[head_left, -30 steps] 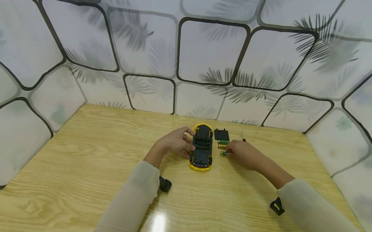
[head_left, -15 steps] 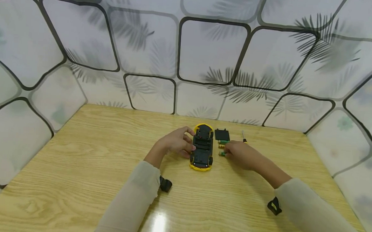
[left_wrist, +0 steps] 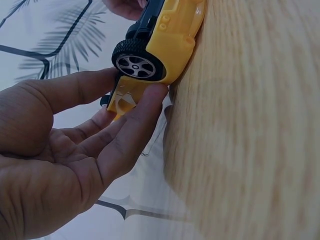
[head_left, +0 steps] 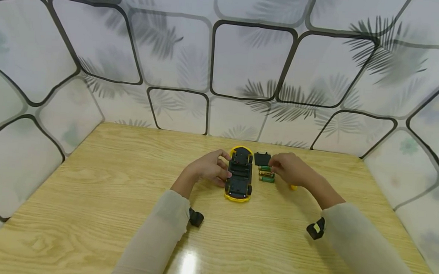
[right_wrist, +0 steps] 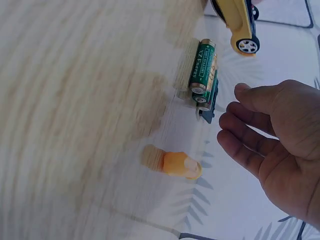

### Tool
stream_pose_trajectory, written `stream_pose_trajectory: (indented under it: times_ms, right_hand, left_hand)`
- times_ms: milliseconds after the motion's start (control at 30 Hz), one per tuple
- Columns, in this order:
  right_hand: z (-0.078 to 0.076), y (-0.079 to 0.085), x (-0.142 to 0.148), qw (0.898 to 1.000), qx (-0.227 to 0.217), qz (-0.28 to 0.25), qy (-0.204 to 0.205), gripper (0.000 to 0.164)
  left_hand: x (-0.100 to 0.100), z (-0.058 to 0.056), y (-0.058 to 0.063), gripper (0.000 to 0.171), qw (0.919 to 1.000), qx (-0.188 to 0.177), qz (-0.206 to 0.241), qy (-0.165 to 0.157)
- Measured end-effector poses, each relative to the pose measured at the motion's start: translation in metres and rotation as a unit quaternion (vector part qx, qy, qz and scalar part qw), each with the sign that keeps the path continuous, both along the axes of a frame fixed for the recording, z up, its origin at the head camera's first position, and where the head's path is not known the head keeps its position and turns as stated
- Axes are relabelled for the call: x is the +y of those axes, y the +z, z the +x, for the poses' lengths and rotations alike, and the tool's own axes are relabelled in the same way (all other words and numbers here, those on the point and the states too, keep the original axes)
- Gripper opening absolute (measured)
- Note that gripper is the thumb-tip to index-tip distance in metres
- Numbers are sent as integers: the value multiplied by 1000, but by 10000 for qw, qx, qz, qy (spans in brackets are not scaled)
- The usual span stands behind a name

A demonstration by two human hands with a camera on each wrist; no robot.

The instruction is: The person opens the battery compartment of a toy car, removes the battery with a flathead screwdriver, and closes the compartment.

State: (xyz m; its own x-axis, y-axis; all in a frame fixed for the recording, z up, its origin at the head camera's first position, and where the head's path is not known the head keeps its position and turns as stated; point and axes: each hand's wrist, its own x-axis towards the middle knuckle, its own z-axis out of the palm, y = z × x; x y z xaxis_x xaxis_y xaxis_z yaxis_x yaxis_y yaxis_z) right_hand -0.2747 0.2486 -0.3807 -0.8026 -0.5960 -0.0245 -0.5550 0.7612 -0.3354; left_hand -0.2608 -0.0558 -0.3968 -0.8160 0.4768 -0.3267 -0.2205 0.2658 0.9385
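A yellow toy car (head_left: 238, 181) lies upside down, its black underside with an open battery compartment facing up. My left hand (head_left: 212, 168) holds its left side, thumb by a wheel (left_wrist: 135, 66) and fingertips against the yellow body. Three AA batteries (head_left: 266, 179), two of them mostly green, lie side by side to the right of the car. Over their right ends hovers my right hand (head_left: 294, 169), fingers loosely bent with nothing between them in the right wrist view. A black battery cover (head_left: 262, 158) lies behind the batteries, close to the right fingertips.
The orange-yellow handle (right_wrist: 177, 164) of a screwdriver shows beside the batteries; the right hand hides its shaft in the head view. Patterned white panels (head_left: 246, 59) stand along the back and sides of the wooden table (head_left: 108, 197).
My right hand has let go of the nearest battery and moved up and back, so the row of batteries shows more fully. The left hand and the car stay in place.
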Motion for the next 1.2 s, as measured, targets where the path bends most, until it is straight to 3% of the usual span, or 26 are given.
stream_pose_trajectory:
  times_ms: [367,667,900,1200]
  right_hand:
    - [-31,-11,-1,9970,281,-359,-620,25]
    - [-50,-26,-8,9901,71,-637,-1245,35]
    - [-54,-33,-14,9861,-336,-652,-1488,38]
    - [-58,-39,-18,9844,-352,-705,-1572,34]
  left_hand:
    - [1,-2,-3,51,10000,-17,64,-35]
    - [0,-1,-1,52,10000,-3,-16,8]
    - [0,-2,0,52,10000,9,-21,-19]
    - [-1,-2,-1,52,10000,0,-55,2]
